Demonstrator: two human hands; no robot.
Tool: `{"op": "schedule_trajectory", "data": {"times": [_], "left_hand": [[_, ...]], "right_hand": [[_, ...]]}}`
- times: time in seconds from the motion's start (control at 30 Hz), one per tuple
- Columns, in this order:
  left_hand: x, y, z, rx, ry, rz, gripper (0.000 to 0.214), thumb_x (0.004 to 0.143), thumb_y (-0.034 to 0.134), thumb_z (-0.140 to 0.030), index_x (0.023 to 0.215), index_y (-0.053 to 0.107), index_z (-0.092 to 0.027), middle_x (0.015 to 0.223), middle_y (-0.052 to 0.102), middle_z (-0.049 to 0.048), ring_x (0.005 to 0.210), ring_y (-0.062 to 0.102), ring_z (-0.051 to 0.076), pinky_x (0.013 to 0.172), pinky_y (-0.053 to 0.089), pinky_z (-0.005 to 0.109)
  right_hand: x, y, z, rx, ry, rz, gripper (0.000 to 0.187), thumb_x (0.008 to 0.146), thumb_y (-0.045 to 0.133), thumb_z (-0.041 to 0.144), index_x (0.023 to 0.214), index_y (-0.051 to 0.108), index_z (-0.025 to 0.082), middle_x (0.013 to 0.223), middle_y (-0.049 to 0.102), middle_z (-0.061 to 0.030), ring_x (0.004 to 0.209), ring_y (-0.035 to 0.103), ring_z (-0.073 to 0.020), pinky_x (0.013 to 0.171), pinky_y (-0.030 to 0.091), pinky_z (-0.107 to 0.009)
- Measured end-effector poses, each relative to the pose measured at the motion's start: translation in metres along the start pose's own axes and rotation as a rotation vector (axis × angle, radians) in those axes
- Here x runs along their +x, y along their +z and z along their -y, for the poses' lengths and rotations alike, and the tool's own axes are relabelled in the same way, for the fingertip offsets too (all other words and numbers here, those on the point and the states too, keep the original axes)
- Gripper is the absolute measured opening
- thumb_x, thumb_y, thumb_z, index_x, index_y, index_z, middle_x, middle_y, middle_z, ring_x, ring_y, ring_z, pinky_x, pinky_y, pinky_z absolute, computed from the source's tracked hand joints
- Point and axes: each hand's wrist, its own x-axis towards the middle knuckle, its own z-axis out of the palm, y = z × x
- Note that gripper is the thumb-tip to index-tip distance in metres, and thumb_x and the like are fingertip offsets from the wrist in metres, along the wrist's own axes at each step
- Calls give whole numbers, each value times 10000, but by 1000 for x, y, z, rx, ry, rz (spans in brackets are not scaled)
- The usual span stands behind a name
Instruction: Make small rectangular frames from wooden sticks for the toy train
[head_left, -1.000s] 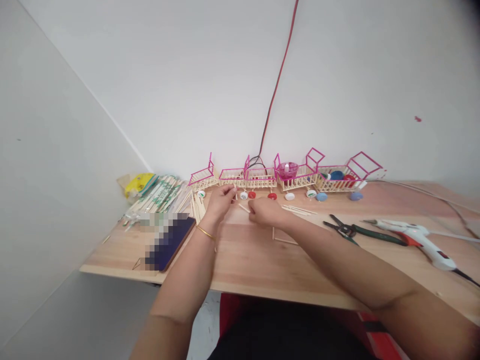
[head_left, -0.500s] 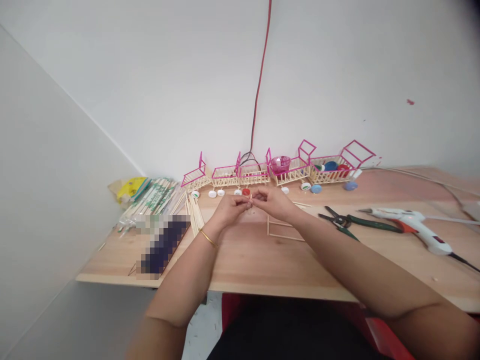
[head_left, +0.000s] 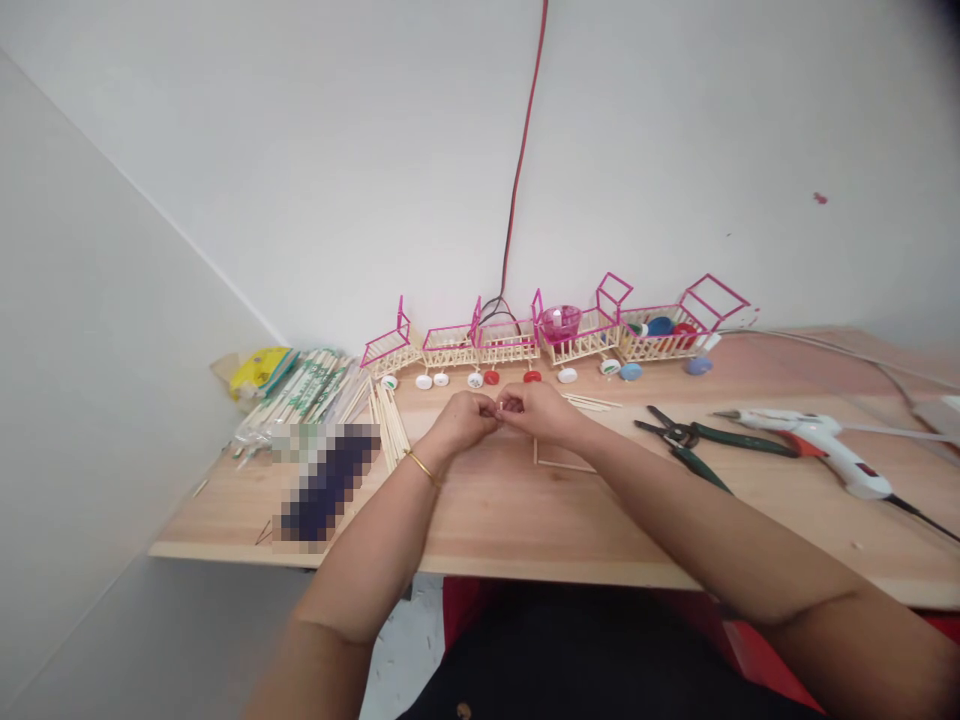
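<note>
Stick piece: centre of the frame, at the meeting fingertips, neither hand clearly nearer; too small to tell its long axis.
Hands: together; right hand pinches the piece, left hand touching or nearly, its grip unclear.
Stick frame: right of centre, partly hidden by the right forearm.
Since one second ago: separated hands have met.

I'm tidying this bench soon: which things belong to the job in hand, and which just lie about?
Likely in the job:
what looks like a small stick at the right hand
half-hidden stick frame
loose sticks
cutters
glue gun

Probably just lying about:
pixelated dark item
yellow packet
</note>
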Motion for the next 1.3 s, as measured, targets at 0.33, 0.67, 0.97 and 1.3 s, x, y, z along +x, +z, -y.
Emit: {"op": "schedule_trajectory", "data": {"times": [0.33, 0.67, 0.97, 1.3], "left_hand": [[-2, -2, -4, 36, 8, 9, 121, 637, 567, -175, 533, 588, -119, 495, 443, -47, 502, 368, 69, 493, 264, 193], [1, -4, 0, -21, -67, 95, 179, 627, 613, -275, 544, 584, -119, 478, 421, -55, 474, 328, 61, 469, 240, 195], [-9, -5, -28, -592, -138, 128, 273, 578, 734, -337, 716, 692, -105, 661, 641, 46, 580, 522, 95, 598, 417, 234], [-12, 0, -41, -962, -287, 59, 323, 524, 805, -326, 616, 589, -104, 553, 579, -3, 486, 515, 61, 528, 416, 203]], "right_hand": [[-1, -4, 10, -126, -9, 26, 58, 747, 586, 174, 741, 632, 138, 654, 639, -33, 594, 540, -124, 539, 324, -218], [0, -5, 20, -182, 22, 43, 60, 745, 586, 151, 767, 636, 127, 718, 652, -48, 633, 531, -121, 556, 305, -221], [-9, -47, 33, -8, 74, 91, 158, 751, 585, 262, 634, 569, 158, 554, 564, 30, 511, 472, -87, 471, 300, -201], [-31, -44, 33, 152, -50, -59, 325, 680, 664, 235, 962, 515, 173, 813, 592, -23, 739, 569, -140, 663, 455, -271]]}}
